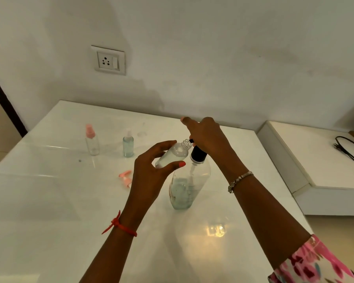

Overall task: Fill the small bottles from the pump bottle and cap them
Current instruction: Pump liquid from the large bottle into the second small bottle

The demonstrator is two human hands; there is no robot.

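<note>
While my left hand (149, 176) grips the uncapped small bottle (172, 155) between thumb and curled fingers, I hold it tilted with its threaded neck right at the nozzle (191, 140) — that way the liquid should go straight in instead of onto the worktop (49, 201). My right hand (208, 137) is closed over the black head of the pump bottle (186, 186), forefinger lifted, set on top so I can press down; how the other fingers lie underneath I cannot see. The pump bottle stands upright near the middle of the worktop, partly full, close enough that neither hand has to reach. A pink spray cap (125, 177) lies on its side just left of my left hand, ready, I judge, for this bottle. Toward the far left corner stand a pink-capped bottle (92, 141) and a bluish bottle (128, 147) — both capped, well apart from the filling.
</note>
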